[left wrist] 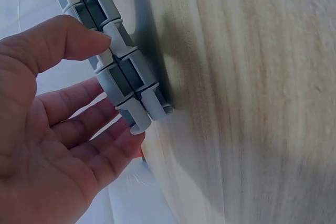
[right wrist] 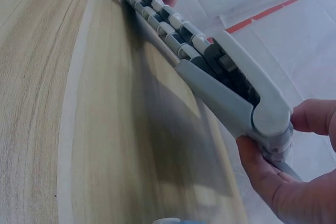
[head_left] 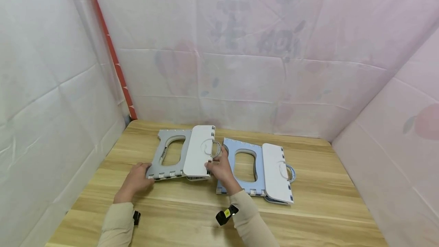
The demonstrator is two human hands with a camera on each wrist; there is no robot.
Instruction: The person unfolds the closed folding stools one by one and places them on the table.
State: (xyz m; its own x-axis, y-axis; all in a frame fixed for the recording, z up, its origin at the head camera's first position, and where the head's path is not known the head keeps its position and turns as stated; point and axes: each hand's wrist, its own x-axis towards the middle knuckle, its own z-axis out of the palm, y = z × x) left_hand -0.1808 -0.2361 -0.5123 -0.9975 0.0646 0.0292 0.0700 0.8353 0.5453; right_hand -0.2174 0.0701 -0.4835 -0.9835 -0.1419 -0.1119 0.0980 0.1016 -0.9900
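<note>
A folded grey folding stool with a white top panel is at the back left of the table. My left hand grips its near left corner; in the left wrist view the thumb lies on the hinged edge, with the fingers beneath. At the stool's right end, my right hand holds the white panel near its small looped handle. The right wrist view has thumb and fingers around that end, and a shadow on the tabletop beside the stool. Just right of it lies a folded blue folding stool, partly behind my right hand.
The wood-grain table is bordered by white sheeting at the back and both sides. A red strip runs down the back left corner. The blue stool's looped handle sticks out rightward.
</note>
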